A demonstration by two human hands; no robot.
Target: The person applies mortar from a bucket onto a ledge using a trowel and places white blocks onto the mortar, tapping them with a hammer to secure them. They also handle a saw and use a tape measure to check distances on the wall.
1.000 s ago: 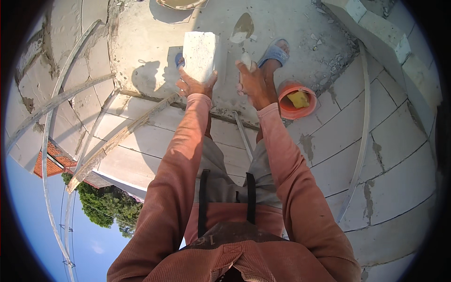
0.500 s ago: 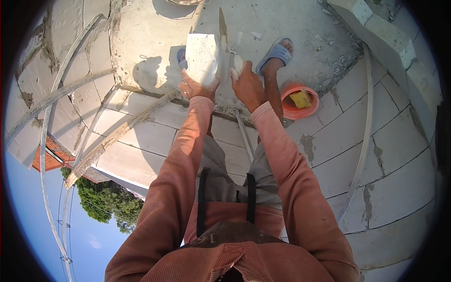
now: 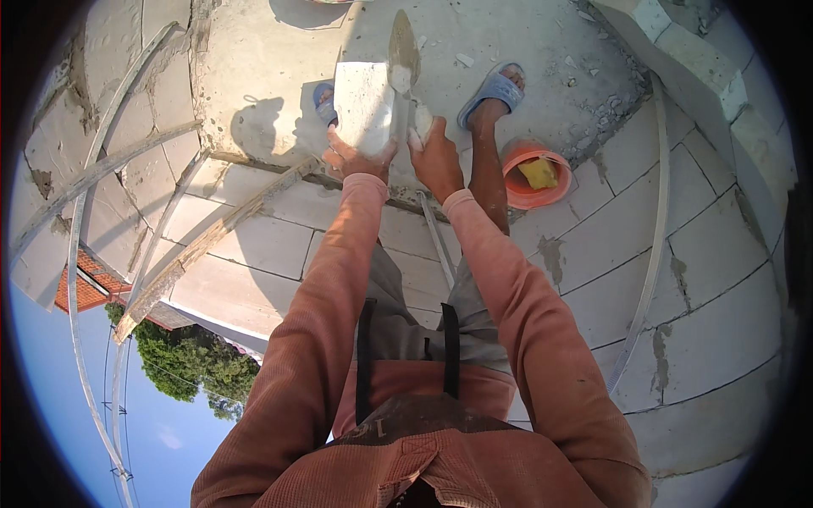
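My left hand [image 3: 356, 157] grips the lower end of a pale white block [image 3: 362, 102], held above the concrete floor [image 3: 254, 68] between my feet in blue sandals. My right hand [image 3: 436, 161] is closed on the whitish handle of a metal trowel [image 3: 405, 44], whose pointed blade is at the block's upper right with a pale lump of mortar on it. An orange bucket [image 3: 533, 199] with a yellow sponge [image 3: 539, 173] inside stands beside my right leg.
White block walls [image 3: 584, 245] surround the concrete surface. Long straight bars [image 3: 656, 212] and a mortar-stained timber [image 3: 212, 245] lean at the sides. Rubble [image 3: 584, 118] lies along the right edge. A partly cut-off container [image 3: 326, 2] is at the top. Trees and a tiled roof show lower left.
My right hand and the trowel have moved left, toward the block, with the blade swinging to its upper right side. The block has shifted slightly right and down in view.
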